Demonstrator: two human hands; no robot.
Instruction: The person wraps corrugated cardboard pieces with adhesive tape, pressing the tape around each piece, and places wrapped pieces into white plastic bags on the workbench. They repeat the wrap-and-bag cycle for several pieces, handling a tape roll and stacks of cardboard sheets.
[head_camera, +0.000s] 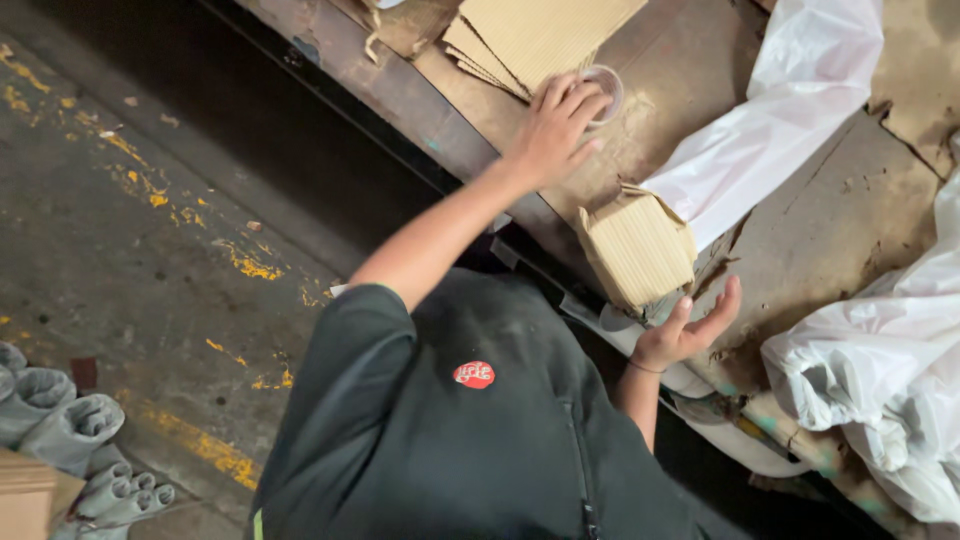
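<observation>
Tan ribbed cardboard parcel (638, 247), white plastic sheet (790, 110), brown worn table (850, 210), grey floor (130, 250) flecked yellow.

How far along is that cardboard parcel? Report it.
Done: corrugated cardboard is folded around the parcel. In hand: left hand on the tape roll, right hand open beside the parcel. Left: no tape visible on it, so sealing seems pending.

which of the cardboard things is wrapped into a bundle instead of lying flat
The cardboard bundle at the bench edge, just above the open right hand. The flat cardboard sheets lie stacked farther back, beside the left hand on the tape roll.
</observation>
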